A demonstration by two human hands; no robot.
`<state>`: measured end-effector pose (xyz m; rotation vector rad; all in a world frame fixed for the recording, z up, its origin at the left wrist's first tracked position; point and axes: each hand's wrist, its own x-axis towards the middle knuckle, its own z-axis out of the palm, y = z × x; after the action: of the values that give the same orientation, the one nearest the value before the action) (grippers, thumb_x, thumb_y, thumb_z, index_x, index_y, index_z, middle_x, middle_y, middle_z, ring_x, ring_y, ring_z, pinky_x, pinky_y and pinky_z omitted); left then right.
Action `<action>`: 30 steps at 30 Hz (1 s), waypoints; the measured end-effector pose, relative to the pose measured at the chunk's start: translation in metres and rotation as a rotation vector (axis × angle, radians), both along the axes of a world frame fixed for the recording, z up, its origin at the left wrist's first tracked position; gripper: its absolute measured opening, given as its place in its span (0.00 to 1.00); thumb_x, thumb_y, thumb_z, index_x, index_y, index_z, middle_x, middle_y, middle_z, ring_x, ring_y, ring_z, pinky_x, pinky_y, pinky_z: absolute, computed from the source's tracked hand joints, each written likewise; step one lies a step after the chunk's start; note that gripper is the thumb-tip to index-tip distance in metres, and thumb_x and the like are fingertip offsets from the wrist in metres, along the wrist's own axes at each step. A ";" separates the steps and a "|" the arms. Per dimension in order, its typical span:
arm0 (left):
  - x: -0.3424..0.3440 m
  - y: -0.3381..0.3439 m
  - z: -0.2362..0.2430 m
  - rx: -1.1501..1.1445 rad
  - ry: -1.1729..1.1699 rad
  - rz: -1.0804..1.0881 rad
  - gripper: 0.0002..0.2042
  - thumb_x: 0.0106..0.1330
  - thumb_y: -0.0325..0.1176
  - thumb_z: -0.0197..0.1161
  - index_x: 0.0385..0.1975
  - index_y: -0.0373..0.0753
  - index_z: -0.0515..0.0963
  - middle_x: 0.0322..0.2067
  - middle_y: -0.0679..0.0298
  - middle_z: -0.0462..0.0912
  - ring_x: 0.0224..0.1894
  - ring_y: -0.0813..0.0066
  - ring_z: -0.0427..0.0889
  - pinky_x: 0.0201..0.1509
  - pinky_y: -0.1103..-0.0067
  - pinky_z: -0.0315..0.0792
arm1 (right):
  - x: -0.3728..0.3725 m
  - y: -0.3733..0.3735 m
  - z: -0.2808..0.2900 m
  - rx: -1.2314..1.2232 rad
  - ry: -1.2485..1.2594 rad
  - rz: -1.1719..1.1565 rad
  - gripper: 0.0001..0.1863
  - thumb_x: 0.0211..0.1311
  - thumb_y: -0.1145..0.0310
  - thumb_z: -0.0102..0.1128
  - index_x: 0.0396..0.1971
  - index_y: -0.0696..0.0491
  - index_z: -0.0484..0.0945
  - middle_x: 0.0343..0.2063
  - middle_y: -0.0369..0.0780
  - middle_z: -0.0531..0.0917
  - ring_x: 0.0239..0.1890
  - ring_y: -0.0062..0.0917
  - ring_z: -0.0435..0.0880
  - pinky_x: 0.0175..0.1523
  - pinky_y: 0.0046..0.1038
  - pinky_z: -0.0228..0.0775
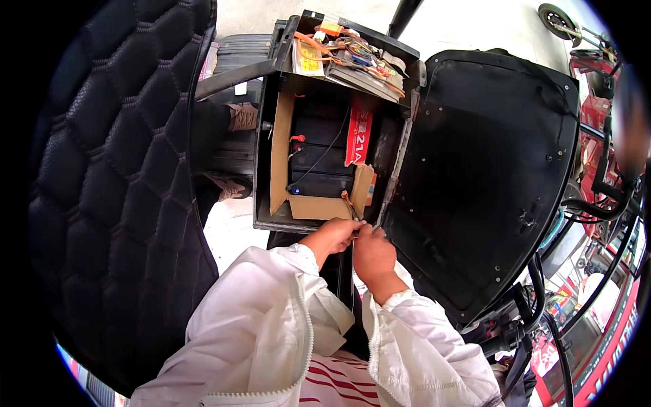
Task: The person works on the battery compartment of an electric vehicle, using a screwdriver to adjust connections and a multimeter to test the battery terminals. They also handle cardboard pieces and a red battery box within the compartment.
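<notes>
At the front rim of an open black metal box (262,217), my left hand (336,235) and my right hand (373,258) are close together, fingers pinched on what looks like a thin wire end (356,220) with an orange part near it; exactly what they hold is too small to tell. Inside the box sit several dark battery blocks (319,159) with red and blue terminal pieces and a black cable, bordered by cardboard (315,207) and a red printed card (358,125). Along the box's back lies a bundle of coloured wires and connectors (346,54) on metal-cased units.
A quilted black seat (125,197) stands raised on the left, a black panel (481,176) on the right. Dark handlebars and cables (590,214) are at far right, with red vehicles and a wheel (555,20) beyond. Brown shoes (241,117) show left of the box.
</notes>
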<state>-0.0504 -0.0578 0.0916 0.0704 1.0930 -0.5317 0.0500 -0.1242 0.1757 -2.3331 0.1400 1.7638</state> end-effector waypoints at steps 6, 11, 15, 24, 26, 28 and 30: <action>-0.002 -0.008 -0.008 -0.126 0.038 0.128 0.16 0.67 0.49 0.63 0.22 0.50 0.71 0.13 0.80 0.60 0.12 0.89 0.54 0.15 0.85 0.45 | 0.011 0.015 0.009 -0.115 0.165 -0.405 0.14 0.69 0.59 0.49 0.38 0.57 0.70 0.24 0.40 0.78 0.17 0.23 0.74 0.17 0.27 0.63; 0.008 0.001 0.004 -0.067 0.053 0.081 0.18 0.67 0.51 0.61 0.21 0.49 0.69 0.14 0.78 0.65 0.14 0.88 0.54 0.18 0.85 0.50 | -0.003 0.006 0.005 0.172 -0.458 1.007 0.16 0.64 0.59 0.57 0.38 0.59 0.72 0.29 0.52 0.83 0.29 0.41 0.86 0.33 0.35 0.77; -0.002 -0.014 -0.005 -0.117 0.006 0.153 0.18 0.69 0.51 0.60 0.21 0.49 0.70 0.14 0.76 0.67 0.14 0.86 0.55 0.18 0.84 0.51 | -0.006 -0.006 -0.007 0.039 -0.124 0.230 0.20 0.66 0.55 0.57 0.29 0.59 0.73 0.21 0.44 0.80 0.17 0.30 0.79 0.21 0.32 0.70; -0.003 -0.015 0.001 -0.130 0.089 0.290 0.15 0.72 0.49 0.55 0.26 0.49 0.71 0.13 0.76 0.66 0.14 0.82 0.63 0.24 0.81 0.63 | -0.015 0.034 0.013 -0.072 -0.238 0.800 0.23 0.66 0.53 0.51 0.37 0.64 0.76 0.35 0.59 0.83 0.43 0.53 0.83 0.49 0.46 0.75; -0.005 -0.011 0.006 -0.209 0.094 0.339 0.14 0.73 0.48 0.54 0.26 0.50 0.69 0.12 0.75 0.65 0.14 0.81 0.63 0.24 0.81 0.63 | -0.016 0.032 0.012 -0.094 -0.232 0.798 0.23 0.67 0.54 0.48 0.40 0.62 0.76 0.35 0.57 0.84 0.42 0.51 0.84 0.48 0.46 0.76; -0.004 -0.006 0.010 -0.238 0.074 0.305 0.14 0.74 0.47 0.53 0.26 0.50 0.68 0.12 0.75 0.65 0.13 0.80 0.62 0.22 0.81 0.61 | -0.016 0.028 0.008 -0.131 -0.199 0.775 0.23 0.68 0.54 0.47 0.42 0.61 0.76 0.38 0.55 0.84 0.43 0.49 0.84 0.49 0.44 0.76; -0.005 -0.008 0.009 -0.248 0.077 0.307 0.14 0.74 0.46 0.53 0.25 0.49 0.68 0.11 0.74 0.65 0.13 0.80 0.62 0.20 0.81 0.60 | -0.017 0.025 0.007 -0.131 -0.197 0.746 0.23 0.68 0.54 0.47 0.41 0.61 0.77 0.37 0.56 0.84 0.43 0.49 0.84 0.49 0.45 0.76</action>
<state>-0.0552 -0.0653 0.1004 -0.3319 1.0803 -0.3913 0.0334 -0.0993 0.1831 -2.8670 -0.7619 1.8071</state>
